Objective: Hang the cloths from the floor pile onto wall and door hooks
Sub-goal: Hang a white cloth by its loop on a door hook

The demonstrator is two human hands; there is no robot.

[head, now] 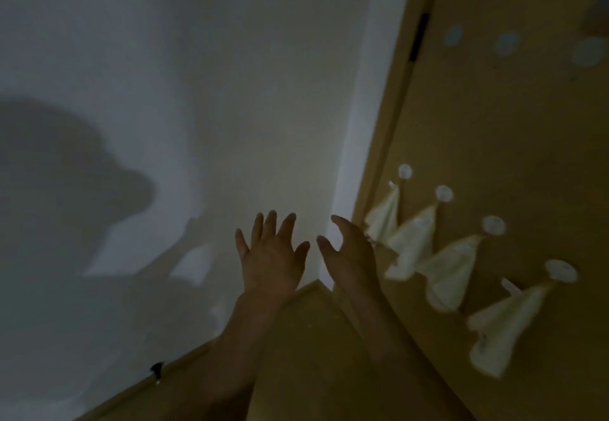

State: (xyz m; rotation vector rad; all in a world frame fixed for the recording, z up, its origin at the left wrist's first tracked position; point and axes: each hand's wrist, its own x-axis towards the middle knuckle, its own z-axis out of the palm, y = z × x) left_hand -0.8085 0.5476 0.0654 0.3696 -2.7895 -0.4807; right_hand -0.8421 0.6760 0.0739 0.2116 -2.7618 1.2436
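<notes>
Left hand: the left hand point(272, 257) is raised with its back to the camera, fingers straight and spread, holding nothing, in front of the plain white wall point(197, 91) just left of the tan wooden door point(494, 124).
Right hand: the right hand point(351, 252) is raised beside the left one, seen edge-on, fingers loosely extended and slightly curved, empty, at the door's left edge and near the leftmost hanging cloth without clearly touching it.
Cloths: four pale cream fabric cloths hang on the door face in a slanting row; from the door's left edge outward they are the first cloth point(384, 216), second cloth point(412, 244), third cloth point(449, 270) and fourth cloth point(504, 325). Each is gathered to a point at its top and fans out below.
Hooks: each cloth hangs from a small round translucent stick-on hook point(493, 224) on the door; the picture is blurred, so the hook shapes are unclear.
Upper door: three more pale round discs point(507, 43) sit higher on the door, bare.
Hinge: a dark hinge point(418, 36) is on the door's left edge, above the cloths.
Shadow: a large dark shadow point(66, 170) falls on the wall, well left of the door.
</notes>
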